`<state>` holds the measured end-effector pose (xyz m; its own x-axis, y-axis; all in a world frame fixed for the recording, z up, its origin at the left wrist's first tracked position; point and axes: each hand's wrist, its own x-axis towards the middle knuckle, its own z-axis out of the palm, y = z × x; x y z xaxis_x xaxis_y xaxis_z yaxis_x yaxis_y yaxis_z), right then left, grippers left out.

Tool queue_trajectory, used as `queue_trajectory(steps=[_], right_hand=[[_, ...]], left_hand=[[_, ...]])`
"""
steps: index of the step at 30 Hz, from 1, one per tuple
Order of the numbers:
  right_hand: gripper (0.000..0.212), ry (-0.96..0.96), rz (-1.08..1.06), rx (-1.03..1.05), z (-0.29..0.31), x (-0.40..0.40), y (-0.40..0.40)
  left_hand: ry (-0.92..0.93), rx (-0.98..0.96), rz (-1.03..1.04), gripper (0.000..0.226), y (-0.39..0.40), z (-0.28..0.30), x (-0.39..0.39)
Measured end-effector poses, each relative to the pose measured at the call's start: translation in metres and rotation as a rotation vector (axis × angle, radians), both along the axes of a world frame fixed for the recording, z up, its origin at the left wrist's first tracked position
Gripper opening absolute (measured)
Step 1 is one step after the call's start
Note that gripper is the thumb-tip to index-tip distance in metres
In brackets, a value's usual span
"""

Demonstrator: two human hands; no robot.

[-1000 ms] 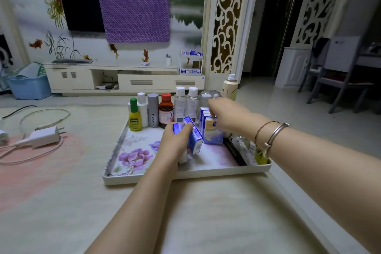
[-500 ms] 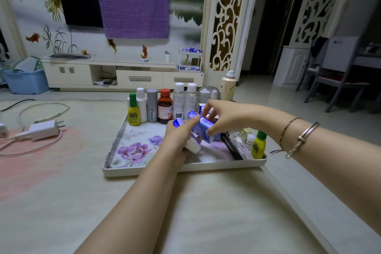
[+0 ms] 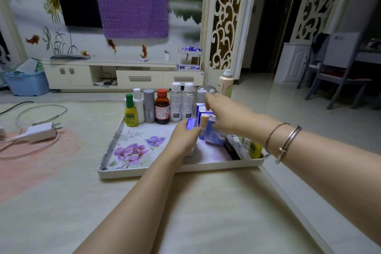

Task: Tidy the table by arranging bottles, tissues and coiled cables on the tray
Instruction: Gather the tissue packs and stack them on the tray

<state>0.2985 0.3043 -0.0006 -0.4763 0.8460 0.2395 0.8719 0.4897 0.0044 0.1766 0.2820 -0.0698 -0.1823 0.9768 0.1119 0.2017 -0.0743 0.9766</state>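
Note:
A floral tray (image 3: 165,172) lies on the table. Along its back stand a yellow bottle (image 3: 131,114), a white bottle (image 3: 138,107), a grey bottle (image 3: 149,109), a brown bottle (image 3: 162,110) and two clear bottles (image 3: 181,105). Blue tissue packs (image 3: 200,109) stand in a row behind my hands. My left hand (image 3: 183,140) grips a blue tissue pack (image 3: 190,123) over the tray's middle. My right hand (image 3: 226,113) reaches over the row and holds a blurred tissue pack (image 3: 214,133) from above, its thumb hidden.
A white charger (image 3: 41,133) with its loose cable (image 3: 31,150) lies on the table at the left. At the tray's right end lie a small yellow bottle (image 3: 254,148) and a dark item (image 3: 232,147). A tall spray bottle (image 3: 225,84) stands behind the tray. The table edge runs along the right.
My right hand took a tissue pack from my left hand and carried it back to the standing row. My left hand stayed over the tray with its pack.

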Motion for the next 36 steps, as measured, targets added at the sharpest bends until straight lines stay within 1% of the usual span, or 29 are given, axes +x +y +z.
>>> queue_trajectory(steps=[2,4,7,8,11,14,21,26,36], right_hand=[[0.046,-0.020,0.032,0.079,-0.005,-0.003,0.001],[0.055,-0.079,-0.003,0.146,-0.006,-0.003,0.002],[0.077,-0.179,-0.119,0.148,-0.006,0.001,0.005],[0.079,-0.209,-0.148,0.136,-0.007,0.003,0.005],[0.071,-0.233,-0.191,0.132,-0.011,0.004,0.008],[0.065,-0.227,-0.217,0.101,-0.012,0.001,0.010],[0.044,0.004,-0.221,-0.075,-0.015,0.002,0.014],[0.053,0.111,-0.237,-0.151,-0.016,0.003,0.012],[0.056,0.140,-0.261,-0.173,-0.019,0.002,0.011]], left_hand=[[-0.003,0.006,-0.027,0.029,0.003,0.000,0.006],[-0.011,0.007,-0.053,0.031,0.006,0.000,0.012],[-0.043,0.029,-0.043,0.033,0.009,-0.001,0.016],[-0.055,0.022,-0.045,0.032,0.010,-0.002,0.017],[-0.083,0.001,-0.076,0.027,0.011,-0.004,0.015],[-0.101,-0.004,-0.087,0.029,0.012,-0.005,0.015],[-0.121,-0.006,-0.116,0.031,0.011,-0.006,0.014],[-0.129,-0.004,-0.136,0.032,0.008,-0.003,0.014],[-0.175,-0.056,-0.150,0.027,0.001,0.002,0.009]])
